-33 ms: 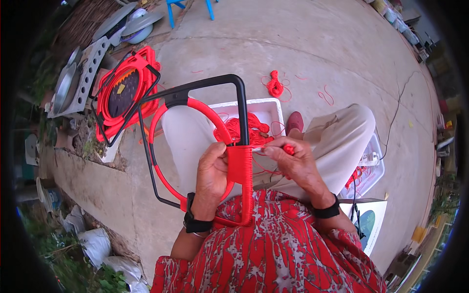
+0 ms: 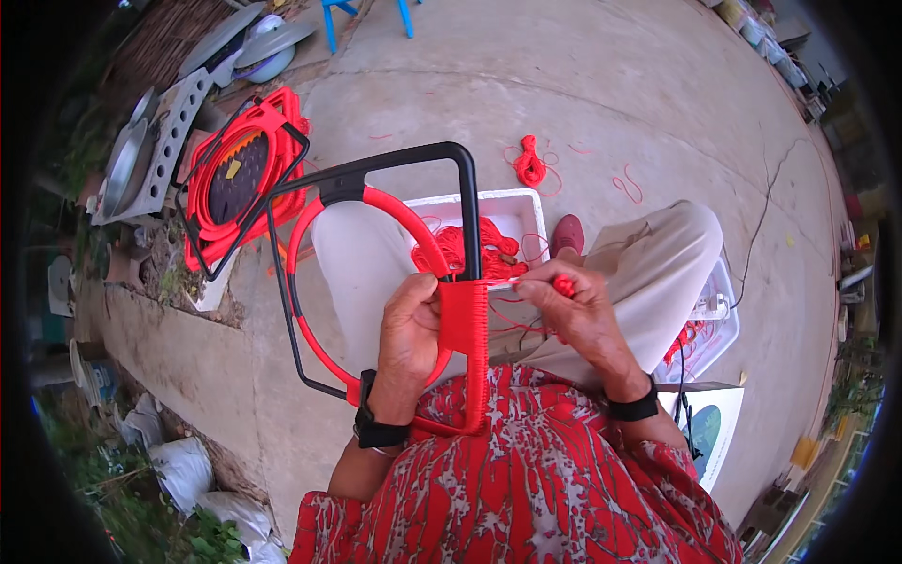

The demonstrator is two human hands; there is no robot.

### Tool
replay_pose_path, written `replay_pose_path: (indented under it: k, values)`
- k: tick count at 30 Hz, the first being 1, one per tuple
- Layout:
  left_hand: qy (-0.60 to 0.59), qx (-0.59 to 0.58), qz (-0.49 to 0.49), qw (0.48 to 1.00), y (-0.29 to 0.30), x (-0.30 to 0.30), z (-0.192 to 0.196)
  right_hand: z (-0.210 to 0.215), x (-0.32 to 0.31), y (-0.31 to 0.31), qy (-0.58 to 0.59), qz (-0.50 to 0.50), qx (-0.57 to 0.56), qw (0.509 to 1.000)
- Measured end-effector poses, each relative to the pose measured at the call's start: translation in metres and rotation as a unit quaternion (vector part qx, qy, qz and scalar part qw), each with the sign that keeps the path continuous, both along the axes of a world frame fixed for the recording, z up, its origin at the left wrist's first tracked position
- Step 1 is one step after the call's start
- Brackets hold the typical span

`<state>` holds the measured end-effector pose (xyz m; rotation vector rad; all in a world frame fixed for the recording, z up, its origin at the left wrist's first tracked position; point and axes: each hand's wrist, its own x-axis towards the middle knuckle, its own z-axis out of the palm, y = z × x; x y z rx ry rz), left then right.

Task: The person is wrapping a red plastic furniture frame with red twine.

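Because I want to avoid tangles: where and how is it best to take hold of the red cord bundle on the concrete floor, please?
Grip the thick middle of the red cord bundle, probably best from straight above. It lies on the concrete floor with nothing over it; its strands gather compactly there, while its thin loops spread to both sides and might snag.

I sit in an open-air yard that looks like a home's. Around me spreads a concrete floor [image 2: 620,99] with seams and cracks, and leafy plants [image 2: 211,540] and slumped white sacks [image 2: 183,473] line its near left edge. At the far left, a round metal pan [image 2: 125,180] and a basin under a grey lid [image 2: 274,44] look like household ware kept outdoors. Blue furniture legs [image 2: 406,19] stand at the far edge. The red cord [image 2: 530,166] lying on the concrete marks the yard as a workplace too.
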<state>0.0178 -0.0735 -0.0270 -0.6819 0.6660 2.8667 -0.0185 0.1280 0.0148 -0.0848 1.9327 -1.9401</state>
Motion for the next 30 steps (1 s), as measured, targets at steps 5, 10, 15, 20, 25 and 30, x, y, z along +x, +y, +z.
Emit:
replay_pose_path:
  k: [5, 10, 15, 20, 25, 30]
  values:
    - [0.01, -0.028, 0.01, 1.0, -0.001, 0.001, -0.002, 0.01, -0.011, 0.025, -0.039, -0.075, 0.013, 0.996]
    - [0.062, -0.015, -0.004, 0.998, -0.004, 0.005, 0.0, 0.002, -0.011, 0.027, 0.027, -0.048, 0.084, 0.995]
    - [0.112, -0.061, -0.01, 0.992, -0.005, 0.01, -0.002, 0.007, -0.009, 0.025, 0.003, -0.057, 0.06, 0.997]
    - [0.068, -0.051, 0.016, 0.996, -0.004, 0.013, -0.002, 0.019, -0.01, 0.023, 0.011, -0.055, 0.084, 0.995]
    - [0.049, -0.054, 0.036, 0.997, -0.003, 0.012, -0.001, 0.017, -0.01, 0.024, 0.027, -0.028, 0.078, 0.996]
    - [0.036, -0.041, 0.026, 0.998, -0.002, 0.007, 0.001, 0.016, -0.006, 0.022, 0.019, -0.027, 0.099, 0.995]
